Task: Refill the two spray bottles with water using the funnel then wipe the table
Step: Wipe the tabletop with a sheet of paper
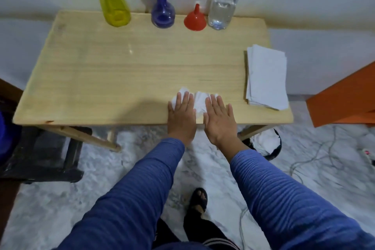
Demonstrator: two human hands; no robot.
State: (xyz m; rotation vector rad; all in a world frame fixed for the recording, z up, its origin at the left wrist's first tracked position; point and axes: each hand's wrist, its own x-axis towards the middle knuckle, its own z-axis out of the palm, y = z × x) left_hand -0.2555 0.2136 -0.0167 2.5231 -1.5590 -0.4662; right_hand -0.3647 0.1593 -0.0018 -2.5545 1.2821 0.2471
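Both hands, left (182, 113) and right (220, 116), press flat on a tissue (199, 103) at the table's (121, 79) 6 o'clock edge; bottles stand at 12.

Both arms had long blue sleeves (129, 199) with thin darker stripes running across, kind of a ribbed knit look, cuffs ending right at the wrists. Hands (181, 116) were bare, no rings or watch showing. Lower down there were dark trousers (205, 233) with a pale stripe, and a black open-toe sandal (199, 199).
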